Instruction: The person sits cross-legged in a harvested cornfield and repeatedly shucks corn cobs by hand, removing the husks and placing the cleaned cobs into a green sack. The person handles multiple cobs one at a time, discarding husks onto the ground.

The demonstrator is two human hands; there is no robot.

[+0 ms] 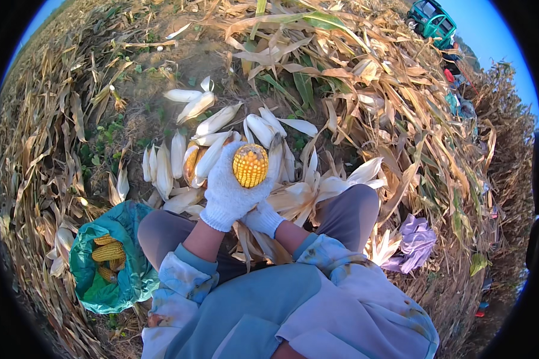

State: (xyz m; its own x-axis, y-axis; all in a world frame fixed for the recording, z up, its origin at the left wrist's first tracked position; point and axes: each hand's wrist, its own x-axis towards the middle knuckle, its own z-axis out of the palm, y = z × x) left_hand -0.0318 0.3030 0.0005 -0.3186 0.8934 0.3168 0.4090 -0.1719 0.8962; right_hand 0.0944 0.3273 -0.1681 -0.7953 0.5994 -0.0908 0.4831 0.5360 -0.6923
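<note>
A yellow ear of corn [250, 167] points up towards me, its kernels bare. My left hand [229, 193], in a white knitted glove, is wrapped around it. Just below, my right hand [262, 219], gloved alike, is closed at the lower end of the ear; its fingers are partly hidden behind the left hand. Dry husk leaves [269, 251] hang under the hands between my knees. Right in front of them lie several ears in pale husks [218, 120], one with yellow kernels [191, 164] showing. Opened, peeled-back husks [314, 190] spread by my right knee.
A green woven sack [137, 251] with several husked ears [108, 251] stands open beside my left knee. A purple cloth [415, 242] lies at right. Cut cornstalks [386, 89] are heaped ahead and right. Far off at upper right stands a green vehicle [433, 24].
</note>
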